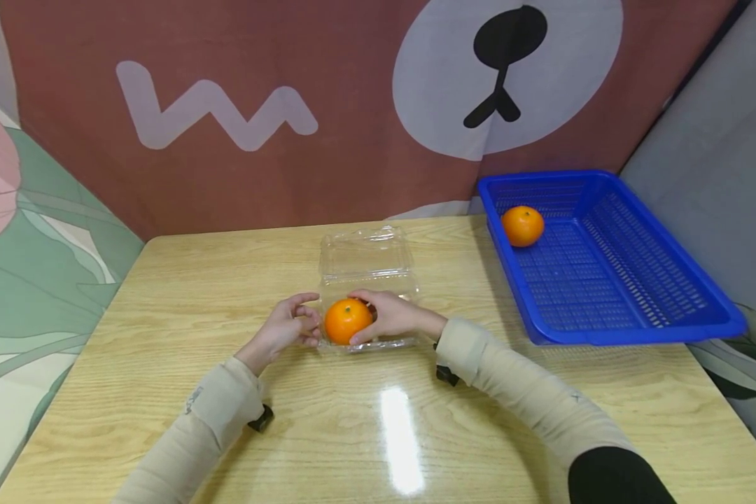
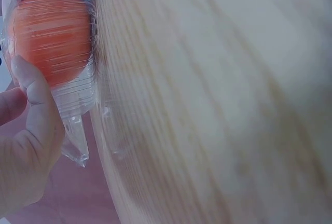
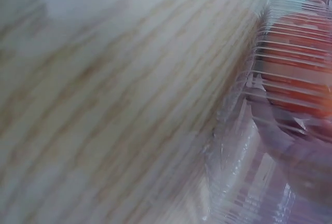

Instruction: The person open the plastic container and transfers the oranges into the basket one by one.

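An orange (image 1: 348,321) sits in the left part of a clear plastic clamshell box (image 1: 368,343), whose lid (image 1: 365,253) is folded back toward the wall. My right hand (image 1: 390,315) grips the orange from its right side, thumb at the front and fingers behind. Beside the box's left wall is my left hand (image 1: 290,325), its fingers loosely bent and holding nothing. In the left wrist view, a fingertip of that hand (image 2: 31,136) lies right at the ribbed plastic. Through the ribbed wall, the right wrist view shows the orange (image 3: 298,63) and part of my right hand (image 3: 290,156).
A blue plastic basket (image 1: 617,336) stands at the right of the wooden table (image 1: 327,434), holding another orange (image 1: 523,226) in its far left corner. Behind the table hangs a brown printed cloth (image 1: 353,168). A grey surface (image 1: 718,140) rises at the right.
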Demonstrator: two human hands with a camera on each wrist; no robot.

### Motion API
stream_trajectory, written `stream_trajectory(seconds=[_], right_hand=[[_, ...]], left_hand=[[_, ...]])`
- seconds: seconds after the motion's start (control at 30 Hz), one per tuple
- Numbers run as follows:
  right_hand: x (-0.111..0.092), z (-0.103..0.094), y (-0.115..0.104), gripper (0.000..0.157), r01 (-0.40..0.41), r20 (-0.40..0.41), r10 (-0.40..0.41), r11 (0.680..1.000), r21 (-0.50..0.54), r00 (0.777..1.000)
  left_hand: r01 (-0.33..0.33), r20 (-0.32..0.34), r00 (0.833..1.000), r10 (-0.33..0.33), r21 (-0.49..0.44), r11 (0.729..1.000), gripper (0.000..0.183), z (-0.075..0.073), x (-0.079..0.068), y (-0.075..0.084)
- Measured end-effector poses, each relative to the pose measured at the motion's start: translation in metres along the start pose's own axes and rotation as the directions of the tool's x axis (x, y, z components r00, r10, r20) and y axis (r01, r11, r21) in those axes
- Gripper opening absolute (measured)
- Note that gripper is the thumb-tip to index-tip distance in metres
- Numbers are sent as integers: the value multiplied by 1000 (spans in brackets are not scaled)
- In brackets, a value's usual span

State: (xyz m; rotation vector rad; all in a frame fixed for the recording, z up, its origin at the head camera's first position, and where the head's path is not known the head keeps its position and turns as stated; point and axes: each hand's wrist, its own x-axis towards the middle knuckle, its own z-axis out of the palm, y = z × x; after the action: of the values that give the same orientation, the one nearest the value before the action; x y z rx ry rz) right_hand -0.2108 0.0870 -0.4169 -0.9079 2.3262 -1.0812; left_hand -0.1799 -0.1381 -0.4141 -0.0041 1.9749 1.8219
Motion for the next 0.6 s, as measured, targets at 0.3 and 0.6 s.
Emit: stream_trajectory(seconds=[0.3,0.6], right_hand=[[0,0,2,83,-13,-21,13,1000,-1,1000],[-1,-1,0,82,-37,-38,38,999,20,999]], left_hand=[[-1,2,1000,1,-5,1000,54,0,0,1],[3,-6,1000,-3,-3,1000,53,2,0,1]])
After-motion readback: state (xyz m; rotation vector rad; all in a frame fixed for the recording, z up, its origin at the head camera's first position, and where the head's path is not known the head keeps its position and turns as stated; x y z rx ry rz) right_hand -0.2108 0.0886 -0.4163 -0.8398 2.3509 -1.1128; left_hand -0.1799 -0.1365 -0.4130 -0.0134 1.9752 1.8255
